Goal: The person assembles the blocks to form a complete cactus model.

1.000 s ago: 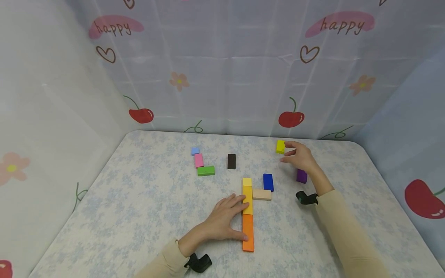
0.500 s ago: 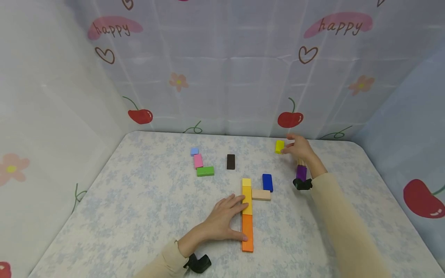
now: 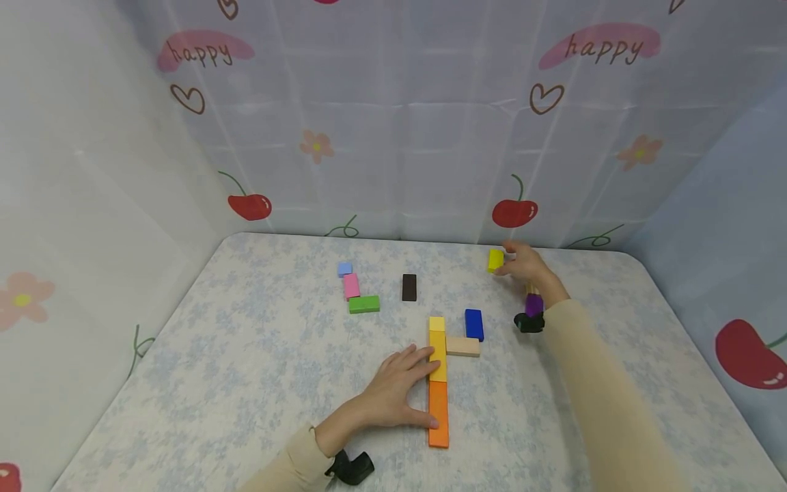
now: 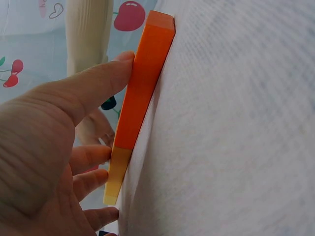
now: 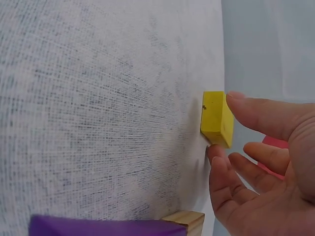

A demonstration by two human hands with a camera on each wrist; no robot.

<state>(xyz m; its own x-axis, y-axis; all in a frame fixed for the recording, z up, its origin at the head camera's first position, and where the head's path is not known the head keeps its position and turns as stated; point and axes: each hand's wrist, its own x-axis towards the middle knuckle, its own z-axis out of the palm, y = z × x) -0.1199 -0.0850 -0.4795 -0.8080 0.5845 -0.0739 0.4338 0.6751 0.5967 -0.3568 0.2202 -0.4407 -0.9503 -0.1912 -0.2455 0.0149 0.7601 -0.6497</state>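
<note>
My left hand (image 3: 393,389) lies beside a straight row of blocks, its fingers spread and relaxed. The thumb rests on the orange block (image 3: 438,434), while two fingertips rest on the amber block (image 3: 438,372). A pale yellow block (image 3: 436,323) ends the row at the far side. At the back right, my right hand (image 3: 530,265) reaches to a bright yellow block (image 5: 213,115). Its thumb and index fingertips are right at two sides of that block, with the fingers loosely bent. A purple block (image 5: 108,227) and a plain wooden block (image 5: 189,220) lie beneath the right wrist.
A beige block (image 3: 463,347) adjoins the row's right side, with a blue block (image 3: 474,324) behind it. Farther back are a dark brown block (image 3: 409,288), a green block (image 3: 365,304), a pink block (image 3: 351,286) and a light blue block (image 3: 345,269). A printed curtain (image 3: 399,137) borders the table's back edge.
My right hand has moved slightly back and turned, bringing its fingers closer around the bright yellow block. The plain wooden block has come into sight below the wrist. The left hand has stayed put.
</note>
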